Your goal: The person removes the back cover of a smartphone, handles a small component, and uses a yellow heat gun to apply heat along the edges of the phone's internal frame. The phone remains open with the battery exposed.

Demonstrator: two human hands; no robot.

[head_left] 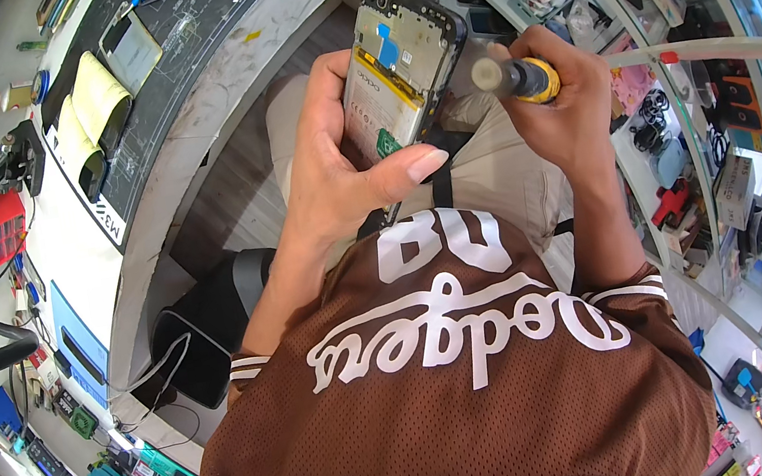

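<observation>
In my left hand rests a smartphone with its back cover off, tilted above my lap. My fingers wrap its left edge, and my thumb lies across its lower end. Its silver battery shows, with a yellow strip along the top edge and a green sticker near the bottom. Just right of the phone, my right hand is closed round a black-and-yellow handled tool with a round tan end. That end is smeared by motion, so its exact kind is unclear. I cannot tell whether it touches the phone.
On the left, a white workbench carries a dark mat, yellow cloths, a red box and cables. Glass shelves with boxes and accessories stand close on the right. A dark bag sits beneath the bench edge.
</observation>
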